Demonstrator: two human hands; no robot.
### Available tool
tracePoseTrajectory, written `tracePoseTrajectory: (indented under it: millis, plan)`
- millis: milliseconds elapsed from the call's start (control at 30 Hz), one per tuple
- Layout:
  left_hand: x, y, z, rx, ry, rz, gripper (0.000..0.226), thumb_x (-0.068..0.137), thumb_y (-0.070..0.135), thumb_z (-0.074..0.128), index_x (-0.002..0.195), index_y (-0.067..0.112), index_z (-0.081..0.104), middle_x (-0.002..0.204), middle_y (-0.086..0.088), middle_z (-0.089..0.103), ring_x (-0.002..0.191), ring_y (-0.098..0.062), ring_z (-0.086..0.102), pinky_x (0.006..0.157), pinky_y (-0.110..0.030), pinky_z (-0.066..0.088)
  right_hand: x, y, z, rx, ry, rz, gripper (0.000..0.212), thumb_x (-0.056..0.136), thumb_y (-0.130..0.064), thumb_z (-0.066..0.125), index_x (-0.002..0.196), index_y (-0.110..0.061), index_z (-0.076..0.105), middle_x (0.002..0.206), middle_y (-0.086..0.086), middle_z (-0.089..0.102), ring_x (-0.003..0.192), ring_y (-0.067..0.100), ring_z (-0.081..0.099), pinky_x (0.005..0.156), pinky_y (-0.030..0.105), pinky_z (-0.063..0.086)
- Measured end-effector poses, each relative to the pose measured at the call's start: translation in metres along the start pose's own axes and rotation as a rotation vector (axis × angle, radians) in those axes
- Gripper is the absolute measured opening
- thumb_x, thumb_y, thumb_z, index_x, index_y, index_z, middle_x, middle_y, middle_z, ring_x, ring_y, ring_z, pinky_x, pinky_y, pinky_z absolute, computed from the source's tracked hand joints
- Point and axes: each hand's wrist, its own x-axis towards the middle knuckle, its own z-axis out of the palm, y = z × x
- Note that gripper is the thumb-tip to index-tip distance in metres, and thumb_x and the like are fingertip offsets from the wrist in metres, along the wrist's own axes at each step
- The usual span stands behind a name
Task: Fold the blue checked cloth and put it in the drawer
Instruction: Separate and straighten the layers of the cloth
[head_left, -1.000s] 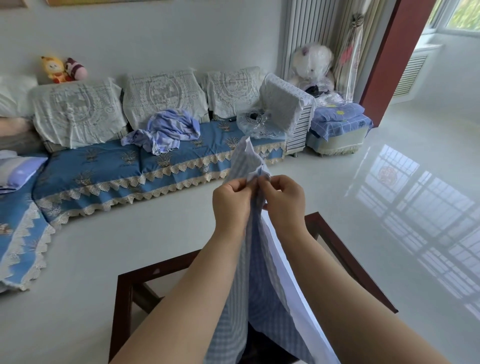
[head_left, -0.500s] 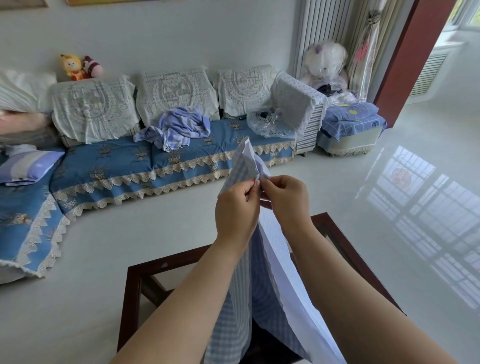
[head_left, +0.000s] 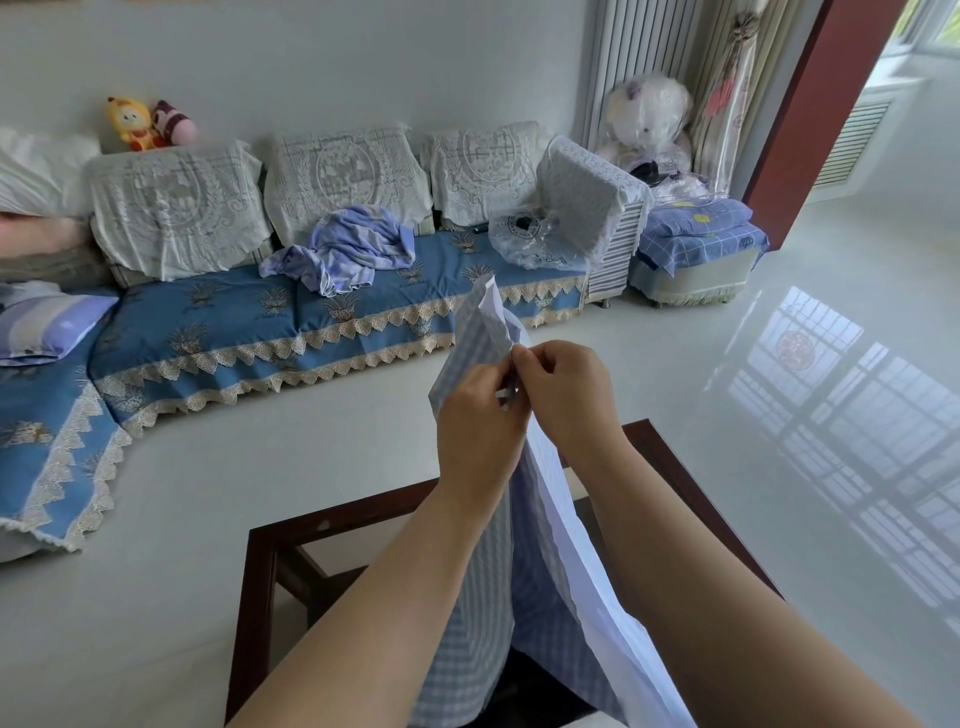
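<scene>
Both hands are raised in front of the person, close together near the middle of the view. The left hand (head_left: 480, 415) pinches the upper edge of the blue checked cloth (head_left: 470, 597) between thumb and curled fingers (head_left: 500, 375). The right hand (head_left: 563, 395) sits just beside it at 3 o'clock, its own fingers curled and pinching the same edge, so the 2 hands nearly touch at the knuckles. A corner of the cloth sticks up above the hands toward 12 o'clock, showing checks on one face and a plain pale face on the other. From the hands the cloth hangs down toward 6 o'clock between the forearms, the checked side on the left and a long pale strip along the right arm. Its lower part drapes over the dark wooden frame of the surface (head_left: 260, 587) below the arms.

Beyond the hands, at 11 o'clock, a long sofa (head_left: 234, 322) with a blue patterned cover and lace trim runs along the wall. A crumpled lilac striped fabric (head_left: 348, 249) lies on its seat. 2 small plush toys (head_left: 150, 122) perch on the sofa back at 10 o'clock. A large white plush bear (head_left: 647, 119) wrapped in clear plastic sits at 1 o'clock, above a low stool (head_left: 696, 260) covered in blue checked bedding. The glossy pale floor (head_left: 779, 415) reflects a window at 3 o'clock.
</scene>
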Motion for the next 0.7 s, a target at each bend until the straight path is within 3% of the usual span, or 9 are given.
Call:
tracePoseTrajectory:
  millis: [67, 133, 233, 333, 400, 500, 600, 700]
  plan:
    - [0.001, -0.002, 0.002, 0.014, 0.019, -0.017, 0.019, 0.093, 0.018, 0.057, 0.081, 0.008, 0.069, 0.063, 0.008, 0.058, 0.054, -0.002, 0.052, 0.053, -0.011, 0.039, 0.002, -0.001, 0.001, -0.102, -0.044, -0.029, 0.041, 0.094, -0.029, 0.048, 0.059, -0.009, 0.055, 0.053, 0.000, 0.048, 0.050, 0.014, 0.040, 0.051, 0.026, 0.033]
    - [0.002, -0.006, 0.003, -0.027, 0.034, -0.085, 0.022, 0.093, 0.017, 0.058, 0.079, 0.006, 0.070, 0.057, 0.011, 0.051, 0.054, 0.003, 0.050, 0.053, -0.006, 0.035, 0.006, 0.000, -0.002, -0.144, -0.118, -0.046, 0.037, 0.093, -0.026, 0.048, 0.070, 0.000, 0.061, 0.055, 0.005, 0.049, 0.051, 0.017, 0.040, 0.054, 0.028, 0.034]
    - [0.005, -0.017, 0.006, -0.106, 0.056, -0.240, 0.023, 0.092, 0.020, 0.060, 0.078, 0.006, 0.072, 0.049, 0.012, 0.051, 0.049, 0.001, 0.046, 0.049, -0.008, 0.032, 0.019, 0.003, -0.013, -0.088, -0.306, -0.035, 0.029, 0.093, -0.024, 0.054, 0.091, -0.001, 0.071, 0.080, 0.013, 0.071, 0.069, 0.023, 0.064, 0.068, 0.034, 0.051]
    - [0.007, -0.022, 0.011, -0.190, 0.044, -0.378, 0.038, 0.095, 0.021, 0.056, 0.057, 0.019, 0.053, 0.038, 0.013, 0.041, 0.042, -0.004, 0.039, 0.046, -0.012, 0.028, 0.039, 0.012, -0.021, -0.121, -0.368, -0.088, 0.021, 0.092, -0.008, 0.055, 0.106, -0.011, 0.069, 0.098, 0.000, 0.072, 0.088, 0.015, 0.067, 0.080, 0.026, 0.053]
    - [0.007, -0.020, 0.013, -0.224, 0.046, -0.441, 0.046, 0.096, 0.021, 0.052, 0.052, 0.023, 0.039, 0.038, 0.012, 0.036, 0.042, -0.006, 0.033, 0.049, -0.018, 0.028, 0.055, 0.014, -0.021, -0.246, -0.345, -0.188, 0.042, 0.085, 0.007, 0.047, 0.119, -0.015, 0.059, 0.108, -0.006, 0.060, 0.098, 0.011, 0.058, 0.086, 0.024, 0.047]
    - [0.003, -0.018, 0.013, -0.266, 0.043, -0.511, 0.044, 0.096, 0.020, 0.050, 0.054, 0.023, 0.040, 0.041, 0.014, 0.038, 0.047, -0.006, 0.034, 0.052, -0.021, 0.031, 0.078, 0.013, -0.015, -0.368, -0.491, -0.327, 0.052, 0.079, 0.014, 0.040, 0.113, -0.021, 0.057, 0.123, -0.001, 0.052, 0.110, 0.010, 0.046, 0.092, 0.021, 0.035]
    - [0.003, -0.016, 0.011, -0.272, 0.030, -0.531, 0.038, 0.097, 0.026, 0.050, 0.059, 0.023, 0.049, 0.049, 0.011, 0.044, 0.052, -0.007, 0.041, 0.054, -0.020, 0.035, 0.095, 0.013, -0.002, -0.616, -0.631, -0.423, 0.047, 0.080, 0.010, 0.040, 0.101, -0.029, 0.057, 0.125, 0.000, 0.050, 0.113, 0.018, 0.045, 0.093, 0.029, 0.036]
    - [0.003, -0.018, 0.005, -0.282, 0.038, -0.553, 0.032, 0.098, 0.026, 0.049, 0.067, 0.018, 0.053, 0.057, 0.007, 0.047, 0.054, -0.007, 0.042, 0.052, -0.013, 0.034, 0.108, 0.018, 0.005, -0.800, -0.678, -0.494, 0.044, 0.081, 0.004, 0.045, 0.112, -0.027, 0.055, 0.123, 0.001, 0.050, 0.114, 0.020, 0.044, 0.095, 0.038, 0.042]
